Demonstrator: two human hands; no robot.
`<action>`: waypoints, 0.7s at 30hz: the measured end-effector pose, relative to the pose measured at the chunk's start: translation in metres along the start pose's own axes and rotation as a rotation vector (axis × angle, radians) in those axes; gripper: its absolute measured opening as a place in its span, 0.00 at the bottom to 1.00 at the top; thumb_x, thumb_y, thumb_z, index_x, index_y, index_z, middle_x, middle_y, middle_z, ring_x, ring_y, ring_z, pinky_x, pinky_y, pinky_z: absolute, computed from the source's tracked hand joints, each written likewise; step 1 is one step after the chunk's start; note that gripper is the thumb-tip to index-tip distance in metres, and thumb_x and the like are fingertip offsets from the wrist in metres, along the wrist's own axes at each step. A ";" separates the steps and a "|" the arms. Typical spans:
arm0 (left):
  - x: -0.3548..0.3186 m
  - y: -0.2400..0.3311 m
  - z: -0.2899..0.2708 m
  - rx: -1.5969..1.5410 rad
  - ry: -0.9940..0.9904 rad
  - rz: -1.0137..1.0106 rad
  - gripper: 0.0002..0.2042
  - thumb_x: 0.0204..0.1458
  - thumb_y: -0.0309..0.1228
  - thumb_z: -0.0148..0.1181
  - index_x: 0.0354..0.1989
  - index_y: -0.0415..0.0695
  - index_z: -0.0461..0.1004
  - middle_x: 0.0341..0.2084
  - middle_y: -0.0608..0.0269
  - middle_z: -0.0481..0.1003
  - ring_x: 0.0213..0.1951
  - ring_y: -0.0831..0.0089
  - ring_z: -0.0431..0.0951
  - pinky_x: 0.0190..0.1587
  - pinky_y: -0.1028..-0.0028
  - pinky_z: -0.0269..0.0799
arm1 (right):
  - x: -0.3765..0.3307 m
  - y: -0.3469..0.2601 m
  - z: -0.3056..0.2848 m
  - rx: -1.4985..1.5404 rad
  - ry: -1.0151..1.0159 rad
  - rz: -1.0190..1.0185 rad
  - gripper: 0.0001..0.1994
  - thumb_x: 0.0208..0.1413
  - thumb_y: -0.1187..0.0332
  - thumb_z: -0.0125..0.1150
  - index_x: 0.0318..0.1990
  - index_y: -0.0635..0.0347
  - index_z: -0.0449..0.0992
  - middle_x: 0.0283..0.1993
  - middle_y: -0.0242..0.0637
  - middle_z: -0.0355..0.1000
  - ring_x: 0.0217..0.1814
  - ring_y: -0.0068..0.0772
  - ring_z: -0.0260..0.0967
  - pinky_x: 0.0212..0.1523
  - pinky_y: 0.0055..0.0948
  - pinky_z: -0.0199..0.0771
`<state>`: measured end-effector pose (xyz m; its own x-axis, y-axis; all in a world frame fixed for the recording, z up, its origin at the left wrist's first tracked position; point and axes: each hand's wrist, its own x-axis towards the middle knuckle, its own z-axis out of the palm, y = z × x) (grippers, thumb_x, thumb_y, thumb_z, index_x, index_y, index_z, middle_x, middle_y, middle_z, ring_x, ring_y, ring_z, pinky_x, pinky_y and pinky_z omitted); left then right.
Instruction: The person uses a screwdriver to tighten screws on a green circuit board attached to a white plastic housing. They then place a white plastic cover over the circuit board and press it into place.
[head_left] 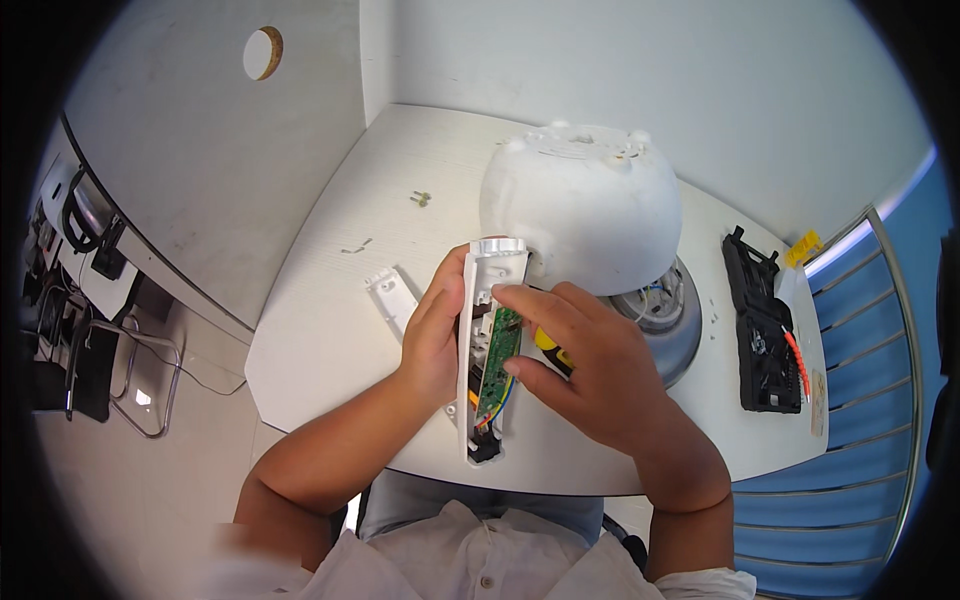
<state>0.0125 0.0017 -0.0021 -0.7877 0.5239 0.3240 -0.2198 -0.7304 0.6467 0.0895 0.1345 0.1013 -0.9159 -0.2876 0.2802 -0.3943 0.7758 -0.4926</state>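
At centre frame, the left hand [436, 335] clamps the housing [465, 360], long axis near-vertical, from the left, while the right hand [600, 350], thumb and forefinger apart, meets its circuit board [501, 350] from the right.

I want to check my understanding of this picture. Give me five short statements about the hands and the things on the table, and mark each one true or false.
1. The left hand holds a long white housing with a green circuit board inside. True.
2. The right hand lies flat on the table. False: the right hand is raised, its fingers at the open housing.
3. A large white rounded shell is on the table, beyond the hands. True.
4. The black tool case is closed. False: the black tool case lies open.
5. A narrow white part is partly hidden by the left hand. True.
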 end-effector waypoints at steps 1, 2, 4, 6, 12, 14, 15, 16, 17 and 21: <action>0.000 0.001 -0.001 -0.017 -0.021 -0.004 0.22 0.60 0.45 0.28 0.56 0.46 0.54 0.44 0.55 0.68 0.45 0.67 0.70 0.48 0.68 0.67 | 0.000 0.001 0.002 -0.016 0.018 -0.004 0.23 0.44 0.69 0.59 0.51 0.52 0.66 0.36 0.37 0.65 0.33 0.39 0.67 0.31 0.33 0.68; -0.001 0.001 -0.001 -0.033 -0.042 -0.009 0.22 0.60 0.45 0.28 0.56 0.46 0.54 0.45 0.55 0.67 0.46 0.67 0.70 0.49 0.68 0.67 | 0.000 0.001 0.004 -0.044 0.031 -0.013 0.23 0.44 0.69 0.60 0.51 0.52 0.66 0.36 0.36 0.65 0.32 0.38 0.67 0.31 0.32 0.68; -0.001 0.003 0.000 -0.012 -0.057 0.000 0.22 0.60 0.45 0.28 0.57 0.46 0.53 0.46 0.55 0.67 0.47 0.67 0.70 0.50 0.67 0.66 | 0.001 0.001 0.006 -0.098 0.056 -0.031 0.23 0.44 0.69 0.60 0.51 0.52 0.66 0.35 0.36 0.65 0.31 0.37 0.67 0.30 0.32 0.68; -0.001 0.002 -0.001 -0.015 -0.063 0.002 0.22 0.60 0.45 0.28 0.58 0.46 0.53 0.46 0.55 0.67 0.47 0.67 0.69 0.50 0.67 0.66 | 0.002 0.002 0.009 -0.130 0.075 -0.040 0.23 0.43 0.69 0.60 0.51 0.53 0.66 0.34 0.35 0.65 0.30 0.37 0.67 0.28 0.32 0.67; 0.000 0.005 0.012 -0.013 0.045 -0.014 0.23 0.59 0.46 0.33 0.55 0.41 0.54 0.42 0.59 0.67 0.40 0.74 0.69 0.43 0.74 0.67 | 0.003 0.006 0.019 -0.132 0.166 -0.065 0.21 0.42 0.68 0.62 0.47 0.54 0.67 0.32 0.35 0.65 0.28 0.37 0.66 0.27 0.31 0.67; 0.000 0.006 0.009 -0.025 0.019 -0.034 0.23 0.59 0.46 0.33 0.54 0.41 0.54 0.42 0.59 0.67 0.41 0.74 0.69 0.43 0.74 0.67 | 0.003 0.007 0.021 -0.132 0.171 -0.068 0.20 0.42 0.68 0.62 0.46 0.55 0.68 0.32 0.35 0.65 0.28 0.36 0.66 0.26 0.31 0.67; -0.001 0.004 0.005 -0.041 -0.011 -0.036 0.22 0.59 0.46 0.32 0.55 0.43 0.54 0.43 0.58 0.67 0.43 0.72 0.69 0.45 0.72 0.67 | 0.003 0.007 0.021 -0.132 0.174 -0.082 0.20 0.42 0.68 0.62 0.46 0.55 0.68 0.32 0.35 0.65 0.28 0.36 0.66 0.27 0.31 0.67; -0.001 0.002 -0.002 -0.057 -0.042 -0.037 0.22 0.59 0.46 0.31 0.55 0.45 0.55 0.45 0.57 0.67 0.44 0.69 0.70 0.47 0.69 0.67 | 0.004 0.007 0.021 -0.131 0.177 -0.095 0.19 0.42 0.68 0.62 0.45 0.55 0.68 0.32 0.35 0.65 0.28 0.36 0.66 0.27 0.31 0.67; -0.001 0.001 -0.005 -0.075 -0.075 -0.041 0.21 0.60 0.46 0.30 0.56 0.47 0.55 0.47 0.56 0.67 0.46 0.67 0.70 0.49 0.67 0.67 | 0.004 0.007 0.021 -0.139 0.171 -0.093 0.19 0.42 0.68 0.62 0.45 0.55 0.68 0.32 0.35 0.65 0.29 0.36 0.66 0.27 0.31 0.67; -0.002 0.001 -0.005 -0.111 -0.059 -0.073 0.22 0.59 0.47 0.32 0.56 0.49 0.55 0.46 0.56 0.67 0.46 0.67 0.70 0.49 0.67 0.67 | 0.005 0.005 0.020 -0.144 0.166 -0.099 0.20 0.42 0.68 0.62 0.46 0.56 0.68 0.32 0.36 0.65 0.29 0.36 0.66 0.27 0.31 0.67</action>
<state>0.0109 -0.0022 -0.0050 -0.7326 0.6002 0.3209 -0.3402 -0.7313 0.5912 0.0815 0.1254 0.0834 -0.8437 -0.2789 0.4587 -0.4555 0.8241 -0.3367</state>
